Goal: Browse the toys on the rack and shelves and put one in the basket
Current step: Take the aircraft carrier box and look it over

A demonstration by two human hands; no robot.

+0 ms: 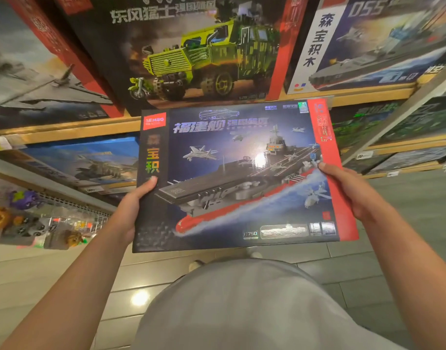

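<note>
Both bare forearms reach up and forward from the lower corners of the view, converging on a large flat aircraft carrier building-block box (242, 178) held face-up in front of the shelves. The left hand (130, 210) grips the box's left edge about halfway down, thumb laid on the dark front panel beside the coloured characters, the other fingers hidden behind the box. The right hand (353, 190) grips the red right edge, thumb pressed flat on the front near the printed ship's bow wave, fingers wrapped out of sight behind. The box is tilted slightly, its right side higher than its left, and it is clear of the shelves, carried only by the two hands.

Behind it on the wooden shelf (65, 130) stands a box showing a green camouflage military truck (199, 56), touching a white-spined warship box (368, 46) to its right and a grey warship box (34, 72) to its left. Small toys (27, 223) hang on a rack at lower left. Below are the person's grey shirt (242, 311) and the tiled floor (368, 274).
</note>
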